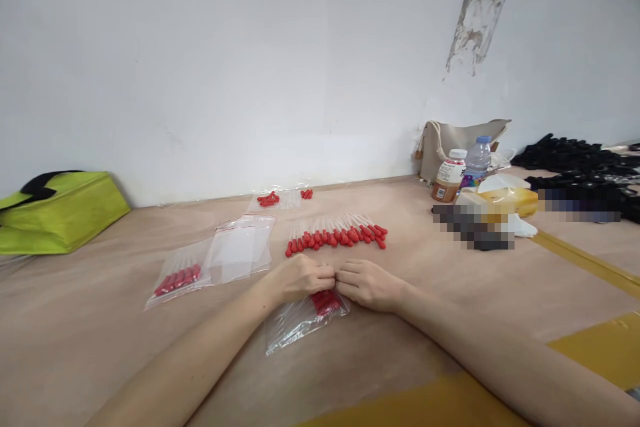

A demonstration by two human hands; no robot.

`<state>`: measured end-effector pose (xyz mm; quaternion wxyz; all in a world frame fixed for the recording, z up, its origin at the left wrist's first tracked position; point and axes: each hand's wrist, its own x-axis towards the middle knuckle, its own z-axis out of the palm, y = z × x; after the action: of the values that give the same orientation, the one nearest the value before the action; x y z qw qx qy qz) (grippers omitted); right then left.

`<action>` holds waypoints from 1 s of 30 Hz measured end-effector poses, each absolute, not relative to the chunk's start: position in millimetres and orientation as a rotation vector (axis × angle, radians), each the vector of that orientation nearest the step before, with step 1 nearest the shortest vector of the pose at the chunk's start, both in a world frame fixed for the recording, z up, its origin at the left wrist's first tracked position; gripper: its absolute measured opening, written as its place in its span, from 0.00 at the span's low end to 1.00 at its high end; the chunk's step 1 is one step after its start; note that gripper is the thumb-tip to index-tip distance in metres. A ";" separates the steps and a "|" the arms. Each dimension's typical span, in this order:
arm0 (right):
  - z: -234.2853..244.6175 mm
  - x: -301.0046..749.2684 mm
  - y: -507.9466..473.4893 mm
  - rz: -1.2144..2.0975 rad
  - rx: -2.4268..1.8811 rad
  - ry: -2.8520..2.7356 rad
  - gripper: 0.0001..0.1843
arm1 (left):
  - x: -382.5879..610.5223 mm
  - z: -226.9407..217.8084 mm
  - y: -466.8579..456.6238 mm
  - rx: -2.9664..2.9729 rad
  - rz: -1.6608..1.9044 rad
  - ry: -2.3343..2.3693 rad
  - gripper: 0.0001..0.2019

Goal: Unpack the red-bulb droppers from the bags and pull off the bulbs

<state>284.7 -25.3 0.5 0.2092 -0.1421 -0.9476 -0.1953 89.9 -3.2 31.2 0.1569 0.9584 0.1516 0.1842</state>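
My left hand [303, 277] and my right hand [369, 285] meet at the top edge of a clear plastic zip bag [295, 323], fingers pinched on it. Inside the bag are several red-tipped clear sticks [325, 302], their red ends towards my hands. Just beyond my fingers lies a row of loose red-tipped sticks [345, 235], pale shafts pointing away. On the left rests a filled zip bag [179, 275] of the same sticks, beside a stack of flat zip bags [240, 247]. My fingers hide the upper edge of the bag they hold.
More bagged red-tipped pieces [269, 199] lie near the wall. A lime-green bag [65, 210] stands at the far left. At the back right are a drink bottle [449, 177], a water bottle [479, 159], a beige bag [433, 147] and a black pile [580, 157].
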 end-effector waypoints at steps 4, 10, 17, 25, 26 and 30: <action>3.0 287.7 -23.1 -0.523 -0.375 -2.659 0.18 | 84.5 37.2 -2.1 2.850 0.468 0.443 0.13; 10.7 293.6 -27.1 -0.175 -0.535 -2.574 0.08 | 78.0 55.4 -3.0 2.923 0.516 0.597 0.13; 4.5 282.7 -32.0 0.750 -0.814 -2.228 0.12 | 84.5 45.9 -4.1 2.992 0.580 0.507 0.12; -0.8 276.3 -29.3 1.079 -0.874 -2.105 0.15 | 64.9 31.1 -35.0 2.839 0.709 0.843 0.14; -0.4 277.0 -29.1 1.102 -0.878 -2.101 0.17 | 56.5 29.6 -43.2 2.741 0.709 0.918 0.17; 2.1 279.3 -30.0 1.094 -0.890 -2.141 0.20 | 25.0 22.7 -68.2 2.509 0.498 1.105 0.28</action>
<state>279.3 -30.0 2.1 0.2848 -0.3328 -0.8006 0.4089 25.0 -68.2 22.7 0.1768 0.8863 0.3902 0.1759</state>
